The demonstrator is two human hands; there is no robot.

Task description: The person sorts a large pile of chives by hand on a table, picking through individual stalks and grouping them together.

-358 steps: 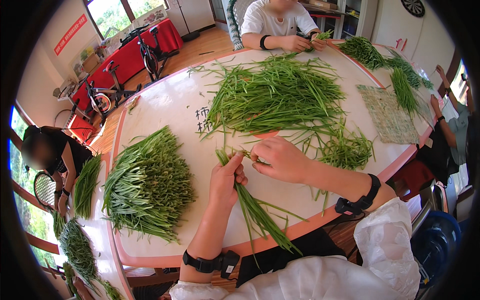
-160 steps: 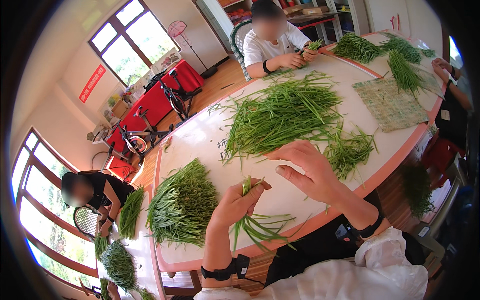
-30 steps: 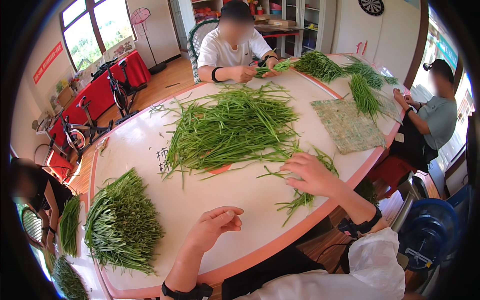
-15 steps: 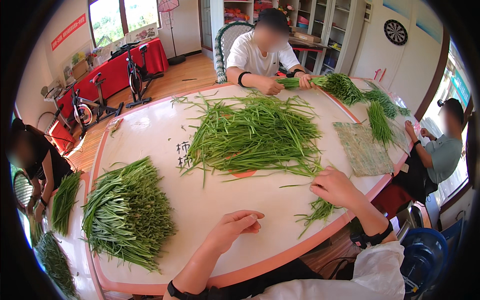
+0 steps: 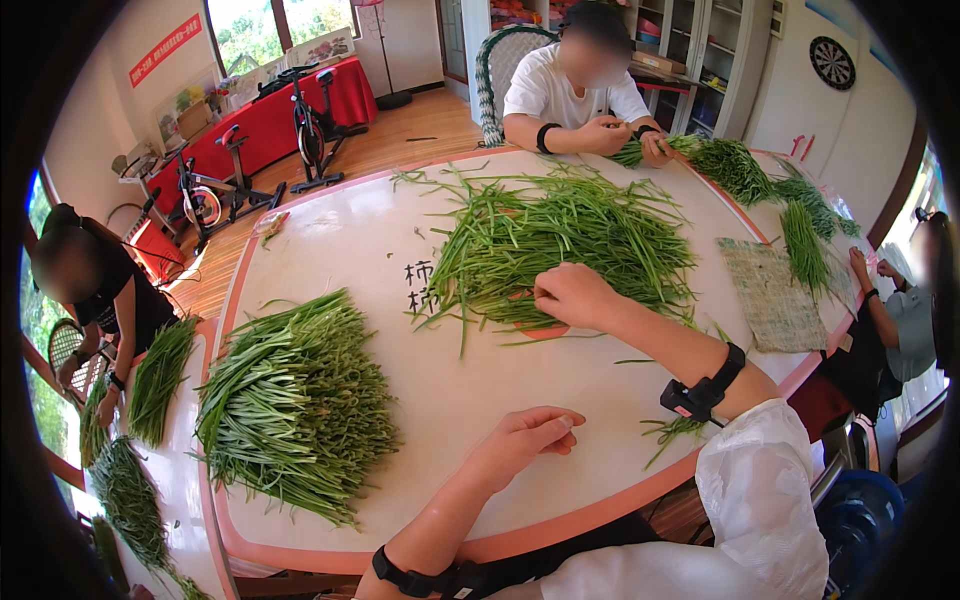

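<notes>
A loose heap of long thin green stalks (image 5: 590, 225), like chives, lies across the middle of the table. At its near edge is my right hand (image 5: 578, 297), palm down with bent fingers; the fingertips are partly hidden, so what they grip does not show. My left hand (image 5: 530, 445) hovers over the near part of the table, thumb against curled fingers, with no stalk sticking out. Left of it sits a large, neatly aligned pile of green stalks (image 5: 295, 410). A few loose stalks (image 5: 672, 428) lie under my right forearm.
Across the white table (image 5: 330, 240), a person in white (image 5: 575, 90) handles a bunch of stalks. Another person (image 5: 110, 290) works at the left, and one sits at the right (image 5: 905, 320). A greenish mat (image 5: 768, 295) and a bunch of stalks (image 5: 803, 245) lie at the right.
My right hand has moved left and away from me, from the small loose stalks to the heap's near edge. My left hand keeps its pose. The view has turned somewhat left.
</notes>
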